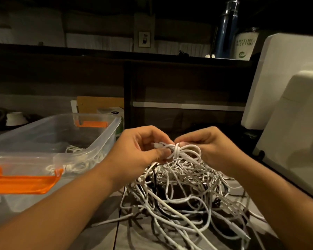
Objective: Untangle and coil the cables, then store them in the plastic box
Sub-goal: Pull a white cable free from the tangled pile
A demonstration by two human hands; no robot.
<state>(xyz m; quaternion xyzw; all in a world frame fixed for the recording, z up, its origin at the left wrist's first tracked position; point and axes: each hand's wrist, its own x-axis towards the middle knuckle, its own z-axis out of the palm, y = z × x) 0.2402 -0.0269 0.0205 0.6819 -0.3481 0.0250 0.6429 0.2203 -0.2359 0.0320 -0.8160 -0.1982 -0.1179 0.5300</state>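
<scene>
We see both hands meeting at the middle of the frame, just above a heap of cables. The left hand (143, 147) has its grip clamped on a small white cable coil (189, 150), with thumb and fingers pinching it where the strands are wound together and a connector end showing between the fingers. The right hand (206, 145) comes in from the other side, its grip also pinched on the same coil at the wound middle, fingertips almost touching those of the left.

Directly under the hands, the tangle of cables (188, 193) sprawls over the table (105, 237) in the lower centre and lower right. It is mostly white, with a black cable (154, 179) threaded through it. Its loops reach up to the held coil, and we cannot tell whether the coil is free of the heap.

The clear plastic box (74, 156) sits at the left of the frame, open, just beside the left forearm. It has an orange latch (23, 183) on the near end and another orange latch (91, 123) on the far end. White cables (76, 150) lie inside it already.

At the right edge stands a large white appliance (287, 78), close to the tangle. Behind, a dark shelf (98, 53) crosses the upper frame. It carries a blue bottle (224, 33) and a white cup (245, 46) with green lettering at upper right.
</scene>
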